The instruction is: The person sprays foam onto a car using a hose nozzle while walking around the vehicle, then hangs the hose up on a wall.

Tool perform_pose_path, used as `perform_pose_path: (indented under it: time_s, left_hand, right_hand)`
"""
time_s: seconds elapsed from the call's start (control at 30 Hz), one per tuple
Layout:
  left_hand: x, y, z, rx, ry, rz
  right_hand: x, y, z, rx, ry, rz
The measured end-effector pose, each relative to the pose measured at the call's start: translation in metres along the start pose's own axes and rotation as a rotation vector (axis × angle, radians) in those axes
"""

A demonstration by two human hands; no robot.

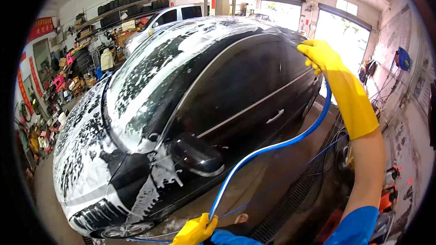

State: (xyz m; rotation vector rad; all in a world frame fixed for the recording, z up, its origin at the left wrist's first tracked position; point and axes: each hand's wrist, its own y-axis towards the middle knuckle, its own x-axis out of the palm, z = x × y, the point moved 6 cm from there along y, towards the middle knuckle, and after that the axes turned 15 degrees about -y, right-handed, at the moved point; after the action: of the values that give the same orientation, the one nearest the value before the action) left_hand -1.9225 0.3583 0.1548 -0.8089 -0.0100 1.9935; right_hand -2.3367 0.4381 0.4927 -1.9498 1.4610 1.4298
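Observation:
My right hand [320, 56], in a long yellow rubber glove, is raised at the right, closed around the upper end of a blue hose [272, 144]. Whatever nozzle it may hold is hidden behind the fingers. A faint spray shows ahead of the hand, by the rear roof of a black car [245, 81]. Low in the view, my left hand [195, 230], also gloved in yellow, grips the same hose, which curves between both hands. White foam [86, 154] covers the hood, windshield and part of the roof. The near side windows and doors are mostly free of foam.
The car's side mirror [195, 152] juts toward me. A drain grate [290, 199] runs along the wet floor, with loose hoses near it. Behind stands a silver vehicle [181, 13]. Cluttered shelves and tires [122, 2] line the left wall; a reel [403, 59] hangs at right.

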Motion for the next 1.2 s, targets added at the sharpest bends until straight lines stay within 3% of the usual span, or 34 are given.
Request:
perform_pose_path:
  time_s: [0.2, 0.3, 0.33, 0.43, 0.5, 0.57, 0.6, 0.7, 0.83, 0.97, 1.1, 1.2]
  left_hand:
    - [0.046, 0.081, 0.095, 0.093, -0.121, 0.024]
    - [0.068, 0.106, 0.141, -0.194, -0.266, -0.106]
    - [0.075, 0.116, 0.162, -0.209, -0.174, -0.148]
    - [0.110, 0.152, 0.191, 0.209, -0.084, -0.003]
    - [0.131, 0.166, 0.219, 0.282, -0.099, 0.079]
    - [0.157, 0.178, 0.248, 0.075, -0.101, 0.069]
    - [0.173, 0.187, 0.251, 0.157, -0.096, 0.096]
    - [0.221, 0.209, 0.273, 0.018, -0.034, 0.176]
    - [0.283, 0.221, 0.318, -0.069, -0.320, 0.131]
    - [0.325, 0.230, 0.354, -0.161, -0.208, 0.054]
    - [0.353, 0.238, 0.348, -0.198, -0.159, 0.059]
    - [0.357, 0.237, 0.327, -0.184, -0.196, 0.148]
  right_hand:
    - [-0.011, 0.147, 0.080, 0.019, 0.021, 0.036]
    - [-0.036, 0.208, 0.143, 0.144, 0.019, 0.104]
    - [-0.040, 0.234, 0.173, 0.175, 0.053, 0.158]
    - [-0.059, 0.285, 0.247, 0.290, 0.081, 0.197]
    - [-0.071, 0.312, 0.293, 0.289, 0.062, 0.210]
    - [-0.083, 0.339, 0.343, 0.316, 0.100, 0.215]
    - [-0.087, 0.350, 0.366, 0.314, 0.114, 0.241]
    - [-0.102, 0.386, 0.436, 0.278, 0.159, 0.310]
    - [-0.106, 0.417, 0.532, 0.242, 0.369, 0.326]
    - [-0.100, 0.456, 0.636, 0.291, 0.472, 0.386]
    - [-0.079, 0.461, 0.685, 0.272, 0.541, 0.208]
    - [-0.064, 0.427, 0.671, 0.350, 0.523, 0.133]
